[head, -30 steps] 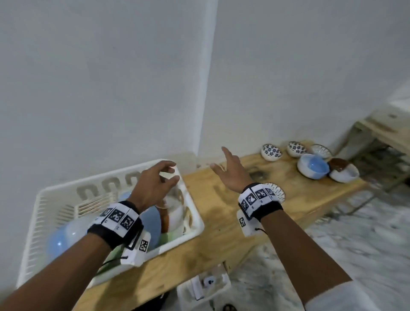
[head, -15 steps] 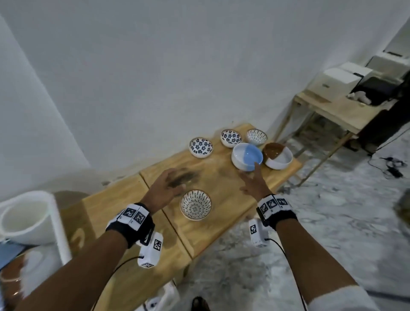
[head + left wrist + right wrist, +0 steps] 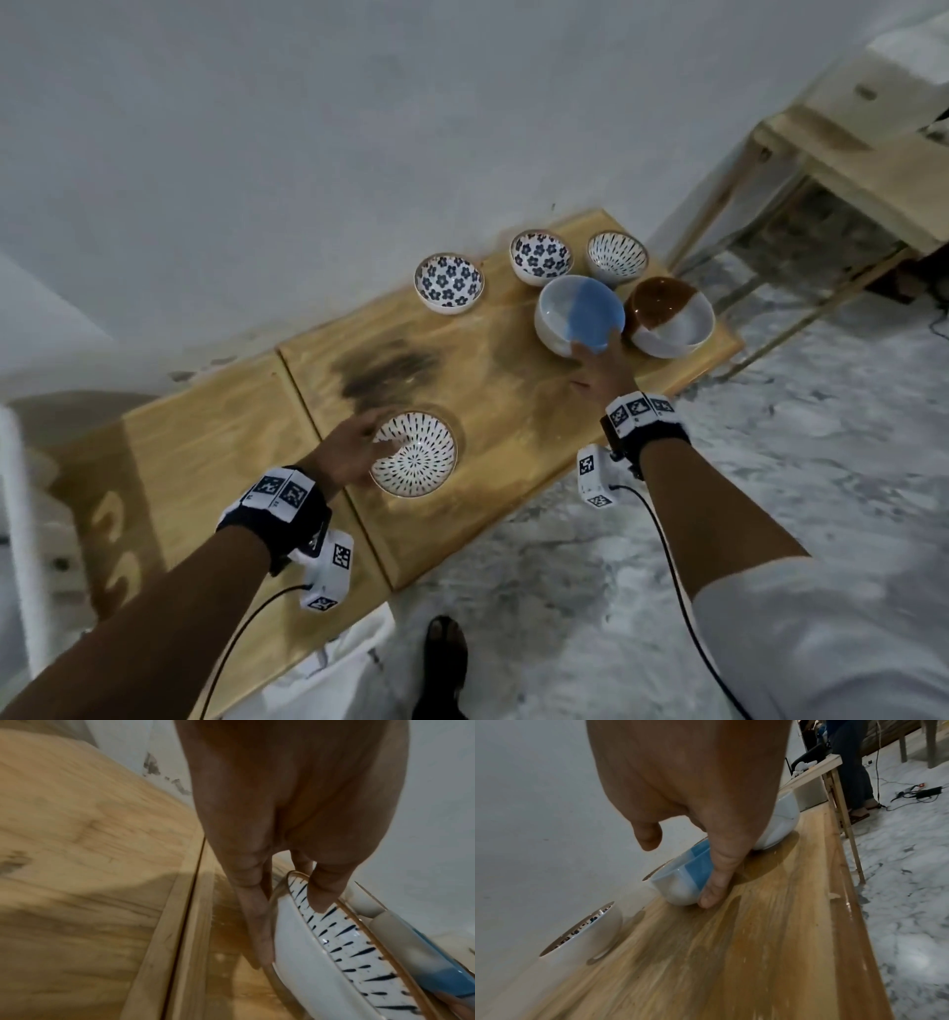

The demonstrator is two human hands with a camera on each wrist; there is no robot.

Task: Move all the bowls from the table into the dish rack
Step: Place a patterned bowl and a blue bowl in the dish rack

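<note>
Both hands on bowls, table centre.
L hand (image 3: 354, 452) pinches dash-pattern bowl (image 3: 418, 455) rim, thumb inside, fingers outside; R hand (image 3: 603, 372) fingers curled round blue/white bowl (image 3: 577, 313) near rim, upper right w/ 4 other bowls.

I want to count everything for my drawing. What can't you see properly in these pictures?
- Dish rack: head view, only a white strip shows, cut off by the left edge.
- Brown and white bowl: right wrist view, mostly hidden behind the right hand.
- Left hand fingers: left wrist view, blurred; fingertips behind the dash-patterned bowl hidden.
</note>
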